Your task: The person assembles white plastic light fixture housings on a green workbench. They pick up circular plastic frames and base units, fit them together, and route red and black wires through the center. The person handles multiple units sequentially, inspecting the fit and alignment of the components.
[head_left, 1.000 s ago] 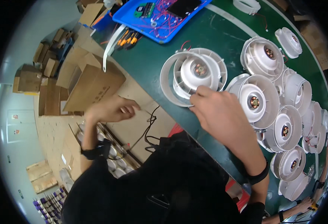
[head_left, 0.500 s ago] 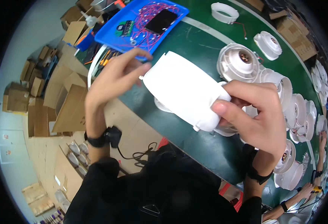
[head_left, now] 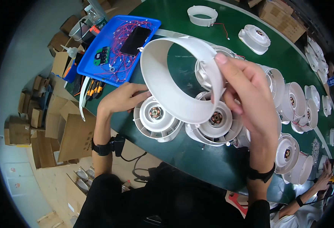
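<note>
While the right hand (head_left: 252, 91) clamped its fingers (head_left: 228, 66) on it, the white ring (head_left: 161, 85) (smooth, broad-walled) hung tilted above the bench (head_left: 174, 151); the left hand (head_left: 119, 100), its fingers' hold unclear, was beside a fan housing (head_left: 156, 123); beyond lay a blue tray (head_left: 93, 68).

Tray (head_left: 89, 65) on table (head_left: 163, 152), left side; phone (head_left: 135, 41) in it, circuit board (head_left: 102, 56) left of phone, wires (head_left: 123, 68) around both. Screwdrivers (head_left: 94, 89) just before tray. Held ring (head_left: 161, 83) in right hand (head_left: 250, 85), above left housing (head_left: 148, 118) and right housing (head_left: 212, 133); left hand (head_left: 122, 98) beside left housing. More housings (head_left: 294, 102) farther right. Loose ring (head_left: 201, 22) behind. Open carton (head_left: 75, 136) left of table
</note>
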Tool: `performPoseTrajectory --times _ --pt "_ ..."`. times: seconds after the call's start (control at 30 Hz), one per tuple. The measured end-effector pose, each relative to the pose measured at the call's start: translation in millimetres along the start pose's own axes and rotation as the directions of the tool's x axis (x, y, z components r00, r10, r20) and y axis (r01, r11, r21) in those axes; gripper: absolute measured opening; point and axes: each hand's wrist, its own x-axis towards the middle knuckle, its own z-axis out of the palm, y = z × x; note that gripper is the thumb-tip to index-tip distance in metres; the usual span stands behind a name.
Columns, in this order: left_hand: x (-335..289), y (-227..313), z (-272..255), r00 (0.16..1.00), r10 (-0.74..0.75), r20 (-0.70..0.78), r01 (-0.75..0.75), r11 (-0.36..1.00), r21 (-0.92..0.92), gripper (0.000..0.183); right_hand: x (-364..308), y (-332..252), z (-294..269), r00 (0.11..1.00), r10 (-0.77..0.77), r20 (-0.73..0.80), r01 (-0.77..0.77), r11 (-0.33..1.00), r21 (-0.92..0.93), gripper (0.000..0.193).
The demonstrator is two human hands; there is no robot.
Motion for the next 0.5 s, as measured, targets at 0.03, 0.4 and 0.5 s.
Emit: performPoseTrajectory --times 0.03,0.4,0.5 --pt "-1 -11 3 0.992 0.121 -0.044 -0.118 0.99 0.073 0.036 1 1 1 1.0 -0.016 -0.005 0.016 1.0 -0.02 0.04" --pt "-8 -14 8 0.938 0.267 -0.223 -0.27 0.963 0.018 0.029 8 8 -1 0.995 -0.101 0.014 0.101 0.974 -0.203 0.043" --pt "-6 -12 14 0.945 0.192 -0.264 -0.244 0.952 -0.182 0.027 2 3 12 0.991 -0.129 0.021 0.129 0.946 -0.299 0.037"
